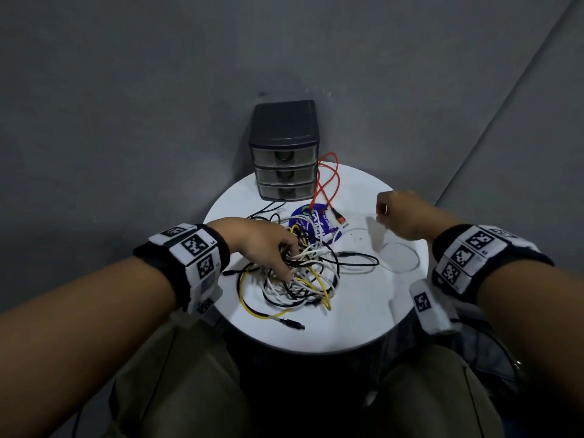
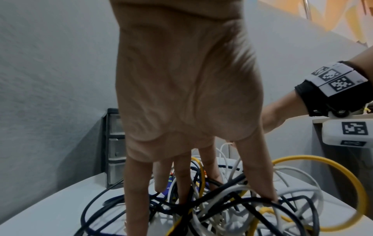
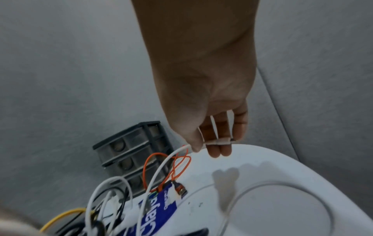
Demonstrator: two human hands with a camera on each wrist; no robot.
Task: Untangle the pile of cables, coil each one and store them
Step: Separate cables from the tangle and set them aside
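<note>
White cable pinched in right hand; left hand (fingers spread) presses pile.

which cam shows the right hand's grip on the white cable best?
Right wrist: the thumb and fingers pinch the white cable end in close-up. Head shows the right hand small, the cable barely visible. Left wrist catches only that hand's heel and wristband; the grip is hidden.
</note>
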